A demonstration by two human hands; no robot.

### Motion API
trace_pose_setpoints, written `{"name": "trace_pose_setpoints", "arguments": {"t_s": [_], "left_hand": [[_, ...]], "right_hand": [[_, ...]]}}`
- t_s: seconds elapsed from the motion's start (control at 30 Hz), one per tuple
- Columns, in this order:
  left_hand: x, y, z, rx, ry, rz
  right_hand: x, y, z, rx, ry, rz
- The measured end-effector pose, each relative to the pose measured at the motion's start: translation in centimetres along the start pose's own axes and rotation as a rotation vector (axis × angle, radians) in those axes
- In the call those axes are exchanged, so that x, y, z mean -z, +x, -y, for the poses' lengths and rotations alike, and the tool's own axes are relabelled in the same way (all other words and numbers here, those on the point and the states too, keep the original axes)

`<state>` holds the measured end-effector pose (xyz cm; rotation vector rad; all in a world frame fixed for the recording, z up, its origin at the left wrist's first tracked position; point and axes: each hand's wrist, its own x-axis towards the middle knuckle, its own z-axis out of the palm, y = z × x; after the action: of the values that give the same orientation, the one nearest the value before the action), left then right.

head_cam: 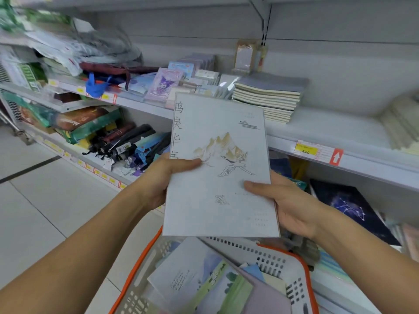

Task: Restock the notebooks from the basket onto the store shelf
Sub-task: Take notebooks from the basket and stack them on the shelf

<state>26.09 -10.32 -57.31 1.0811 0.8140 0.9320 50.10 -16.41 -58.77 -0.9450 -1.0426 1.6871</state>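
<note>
A pale grey notebook (217,141) with a gold mountain and a crane on its cover is held up in front of the shelf, above the basket. My left hand (163,177) grips its left edge, thumb on the cover. My right hand (288,205) grips its lower right edge, thumb on top too. Below stands a white basket with an orange rim (278,261) holding several more notebooks (192,279). On the white store shelf (322,130) a stack of grey notebooks (269,96) lies just behind the held one.
Small cartoon notebooks (163,85) and bags crowd the shelf to the left. A yellow price tag (306,149) marks the shelf edge. Dark constellation notebooks (349,205) lie on the lower shelf at right, umbrellas (122,141) at lower left. Tiled floor (45,200) lies left.
</note>
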Motion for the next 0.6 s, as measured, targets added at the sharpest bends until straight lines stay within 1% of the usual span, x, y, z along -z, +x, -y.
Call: {"name": "trace_pose_setpoints", "arguments": {"t_s": [0.07,0.1,0.17,0.23,0.3,0.37,0.47,0.53,0.6], "left_hand": [[-0.6,0.1,-0.8,-0.038,0.017,0.004],[-1.0,0.2,-1.3,-0.051,0.041,-0.005],[-2.5,1.1,-2.6,-0.094,0.042,-0.043],[-4.2,2.2,-4.3,-0.191,0.0,-0.117],[-5.1,3.5,-6.0,-0.3,0.023,-0.208],[-5.2,4.4,-6.9,-0.332,0.074,-0.235],[-4.6,5.3,-6.3,-0.276,0.078,-0.232],[-4.3,6.0,-5.4,-0.219,0.086,-0.226],[-4.1,6.7,-4.7,-0.172,0.127,-0.213]], "right_hand": [[0.0,-0.6,0.8,0.067,-0.142,-0.008],[-0.1,-0.8,1.2,0.138,-0.204,-0.051],[-0.4,-0.9,3.0,0.321,-0.285,-0.204],[-0.2,-0.7,5.4,0.445,-0.268,-0.308],[0.5,0.3,8.6,0.486,-0.18,-0.353],[1.4,2.2,12.7,0.423,-0.057,-0.417],[3.7,6.6,18.4,0.241,0.08,-0.524],[5.9,9.1,20.0,0.157,0.033,-0.58],[7.5,10.5,20.5,0.088,-0.046,-0.6]]}}
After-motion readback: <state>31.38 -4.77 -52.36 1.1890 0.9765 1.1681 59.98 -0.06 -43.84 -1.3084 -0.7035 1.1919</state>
